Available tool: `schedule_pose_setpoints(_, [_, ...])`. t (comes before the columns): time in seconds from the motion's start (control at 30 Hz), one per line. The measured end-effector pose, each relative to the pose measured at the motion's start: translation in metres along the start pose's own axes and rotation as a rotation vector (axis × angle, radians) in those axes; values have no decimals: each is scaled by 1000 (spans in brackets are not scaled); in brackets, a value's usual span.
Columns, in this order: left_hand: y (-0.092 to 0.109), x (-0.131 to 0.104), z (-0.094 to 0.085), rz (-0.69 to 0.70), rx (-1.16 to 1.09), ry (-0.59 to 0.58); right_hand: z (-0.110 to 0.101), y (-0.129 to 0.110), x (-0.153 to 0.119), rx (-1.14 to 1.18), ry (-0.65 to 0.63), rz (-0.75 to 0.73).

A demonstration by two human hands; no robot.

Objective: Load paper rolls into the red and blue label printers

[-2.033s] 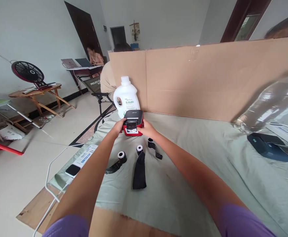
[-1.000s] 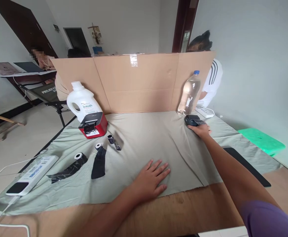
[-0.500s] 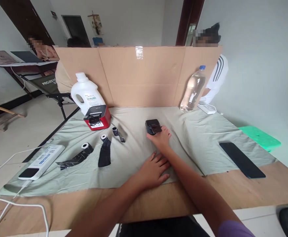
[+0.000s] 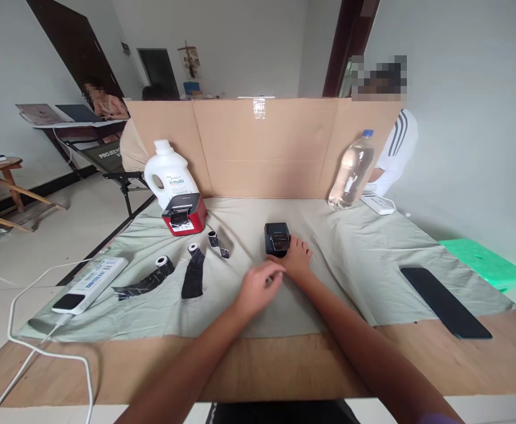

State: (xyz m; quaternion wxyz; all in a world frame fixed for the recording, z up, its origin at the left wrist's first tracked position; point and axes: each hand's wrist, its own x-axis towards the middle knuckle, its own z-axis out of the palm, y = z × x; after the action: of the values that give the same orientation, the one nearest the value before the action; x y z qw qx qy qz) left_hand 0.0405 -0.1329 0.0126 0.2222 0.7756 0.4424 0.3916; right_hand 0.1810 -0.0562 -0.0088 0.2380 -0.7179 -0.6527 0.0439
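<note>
A small black box-like device (image 4: 277,237) with a dark film strip at its front stands on the grey-green cloth. Against its front and right side lies my right hand (image 4: 298,258), thumb along the front edge and fingers bent at the side, gripping that corner. My left hand (image 4: 258,287) is raised just in front of the device, its fingers curled towards the thumb with nothing visible between them. Further left are a red and black device (image 4: 185,215) and three small rolls with black strips, the nearest strip (image 4: 193,275) lying flat.
A white jug (image 4: 169,171) and a clear bottle (image 4: 353,171) stand by the cardboard screen (image 4: 267,147). A white power strip (image 4: 91,285) with a cable lies left, a black phone (image 4: 444,301) right. People sit beyond the screen.
My left hand has lifted off the cloth, moved forward and curled its fingers. The black device has turned slightly, with my right hand still at it. The camera view has shifted.
</note>
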Motion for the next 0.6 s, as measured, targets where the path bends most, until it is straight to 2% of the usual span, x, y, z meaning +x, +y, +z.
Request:
schedule_pose_setpoints(0.03, [-8,9,-3,-74,-26,78,-3,-1,-1,-3,-23,-13])
schedule_pose_setpoints(0.1, [-26,29,-6,-183,-23,154,-16,0,-3,-11,-112,-71])
schedule_pose_setpoints(0.17, [-45,44,-4,-256,38,179,-39,15,-4,-14,-226,-121])
schedule_pose_setpoints(0.2, [-53,49,-1,-277,80,178,-54,30,-4,-23,-262,-125])
schedule_pose_setpoints(0.23, [-59,52,2,-294,111,181,-71,51,-5,-45,-271,-104])
schedule_pose_setpoints(0.3, [-67,53,7,-311,147,184,-110,108,-9,-151,-178,24])
schedule_pose_setpoints(0.37, [-69,50,9,-322,172,179,-151,176,-17,-339,-62,269])
schedule_pose_setpoints(0.4, [-69,49,9,-328,192,170,-169,208,-21,-421,-45,413])
schedule_pose_setpoints(0.47, [-65,47,9,-345,256,135,-196,262,-31,-480,-157,591])
schedule_pose_setpoints(0.5, [-64,47,8,-352,293,115,-205,282,-34,-447,-251,620])
schedule_pose_setpoints(0.6, [-59,46,6,-341,378,49,-214,310,-39,-331,-391,576])
